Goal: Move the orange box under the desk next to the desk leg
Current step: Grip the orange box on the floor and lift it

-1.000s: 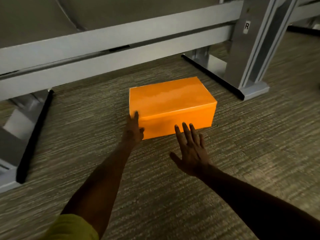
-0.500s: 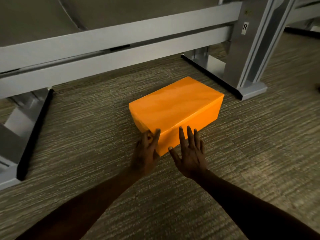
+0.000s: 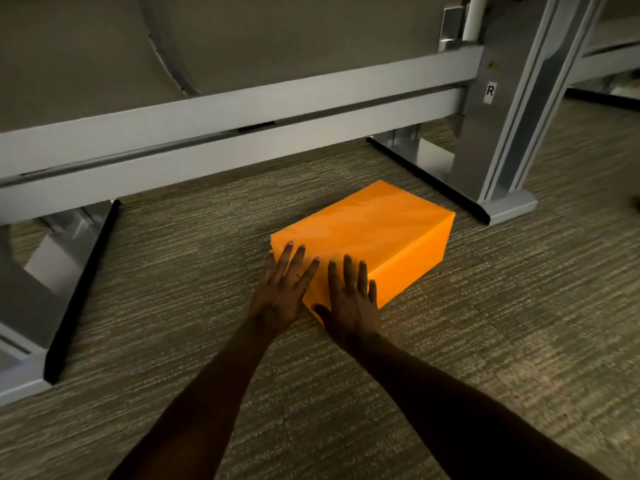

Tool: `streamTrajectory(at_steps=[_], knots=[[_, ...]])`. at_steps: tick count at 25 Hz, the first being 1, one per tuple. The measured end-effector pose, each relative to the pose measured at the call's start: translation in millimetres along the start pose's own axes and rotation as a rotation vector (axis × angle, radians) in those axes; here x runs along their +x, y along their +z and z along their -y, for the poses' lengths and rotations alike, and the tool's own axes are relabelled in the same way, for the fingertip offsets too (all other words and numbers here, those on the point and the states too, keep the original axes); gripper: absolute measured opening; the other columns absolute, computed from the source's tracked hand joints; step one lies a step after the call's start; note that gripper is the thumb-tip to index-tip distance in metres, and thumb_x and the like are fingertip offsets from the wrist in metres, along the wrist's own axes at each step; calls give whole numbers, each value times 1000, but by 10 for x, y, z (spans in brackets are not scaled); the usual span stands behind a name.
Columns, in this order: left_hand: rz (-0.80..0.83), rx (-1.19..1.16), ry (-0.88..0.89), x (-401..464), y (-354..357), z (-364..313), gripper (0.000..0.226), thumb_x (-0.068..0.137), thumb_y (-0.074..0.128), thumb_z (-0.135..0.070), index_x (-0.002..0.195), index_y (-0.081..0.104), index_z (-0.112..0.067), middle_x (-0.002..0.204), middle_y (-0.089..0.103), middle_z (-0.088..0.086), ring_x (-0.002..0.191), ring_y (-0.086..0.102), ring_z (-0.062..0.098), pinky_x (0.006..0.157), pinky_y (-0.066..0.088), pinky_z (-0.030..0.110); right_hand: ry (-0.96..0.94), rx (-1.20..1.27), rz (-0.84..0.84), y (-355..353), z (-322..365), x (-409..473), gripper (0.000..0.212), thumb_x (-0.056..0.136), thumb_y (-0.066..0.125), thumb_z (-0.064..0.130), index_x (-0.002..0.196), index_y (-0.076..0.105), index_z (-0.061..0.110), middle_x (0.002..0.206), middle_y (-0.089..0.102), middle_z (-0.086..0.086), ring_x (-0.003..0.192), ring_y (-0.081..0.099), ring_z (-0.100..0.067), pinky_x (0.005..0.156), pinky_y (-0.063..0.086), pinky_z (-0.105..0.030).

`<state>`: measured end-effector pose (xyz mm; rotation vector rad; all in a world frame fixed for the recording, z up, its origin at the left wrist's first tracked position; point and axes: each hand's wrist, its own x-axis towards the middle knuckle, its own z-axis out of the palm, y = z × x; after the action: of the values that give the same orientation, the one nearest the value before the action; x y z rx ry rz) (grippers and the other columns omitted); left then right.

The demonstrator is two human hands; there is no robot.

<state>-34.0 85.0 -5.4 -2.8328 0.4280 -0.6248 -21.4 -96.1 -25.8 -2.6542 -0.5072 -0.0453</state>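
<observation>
The near end of the orange box [image 3: 374, 233] was hidden behind both hands, so whether the palms pressed flat against it could not be made out. The box's far side faces were out of sight, and the desk leg [image 3: 498, 133] ran out of frame at the top. The left hand [image 3: 280, 292] lay at the box's near left corner, fingers spread wide and straight, their tips resting on its top edge. The right hand [image 3: 349, 303] sat just beside it against the box's near end, fingers extended and closer together, gripping nothing. The box stood on the carpet [image 3: 173, 271], angled, its far corner near the foot [image 3: 505, 206] of the desk leg but apart from it, below the grey crossbar [image 3: 207, 140].
</observation>
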Motion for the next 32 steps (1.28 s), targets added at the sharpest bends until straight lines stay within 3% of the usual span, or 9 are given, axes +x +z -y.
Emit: streamTrajectory(at_steps=[3,9,12,14,17,20,23,27,32], knots=[[-32,26,-36,21,37,-8,56,103,47,-34,157,40,-20,164,33,19,153,27,42,115,35,65,3,-126,67,73,-42,18,75,104,48,44,164,5,31,174,-5,-2,158,-13,-39,122,14,-65],[-61,-34,-36,80,94,26,67,104,39,-56,161,31,-21,169,22,18,157,19,39,120,26,65,-103,-184,35,-92,-510,-298,68,104,44,47,161,7,45,173,4,7,159,-8,-32,123,19,-60],[-58,-120,-92,175,109,49,72,103,23,-64,162,23,-24,170,18,16,158,14,38,122,20,66,-259,-272,-76,-284,-735,-527,71,98,59,44,161,25,38,170,24,-2,155,9,-36,116,33,-66],[-36,-170,-197,280,93,-9,70,103,23,-63,162,25,-24,171,15,16,158,8,40,124,14,64,-330,-316,-127,-350,-749,-637,75,96,60,48,161,26,35,170,20,-9,155,15,-44,115,34,-68],[176,-380,-530,454,81,-73,77,100,42,-60,162,23,-19,170,9,21,157,2,44,125,10,62,88,72,-120,-330,-533,-659,93,93,46,70,164,-1,32,172,-5,-16,157,6,-42,122,22,-60],[385,-735,-739,491,92,-34,91,98,53,-58,164,8,-16,171,7,20,156,13,42,124,21,54,574,667,-28,-325,-360,-523,103,91,53,70,163,-8,29,171,7,-20,153,23,-44,122,30,-55],[380,-808,-736,410,62,9,95,94,59,-59,164,13,-13,169,16,18,152,26,39,121,32,49,609,885,50,-325,-299,-473,94,97,51,62,163,-9,30,164,34,-17,142,41,-46,114,38,-59],[305,-791,-720,244,-51,70,96,82,74,-60,156,36,-13,158,41,18,141,44,37,110,44,45,591,954,-18,-295,-311,-531,84,102,50,50,164,-2,28,164,36,-16,143,42,-42,116,36,-57],[350,-1018,-935,-95,-202,303,73,81,78,-56,142,59,-22,145,61,10,127,61,30,81,49,30,509,1000,12,-276,-231,-637,74,102,52,49,164,14,33,164,37,-12,143,42,-40,116,36,-59]])
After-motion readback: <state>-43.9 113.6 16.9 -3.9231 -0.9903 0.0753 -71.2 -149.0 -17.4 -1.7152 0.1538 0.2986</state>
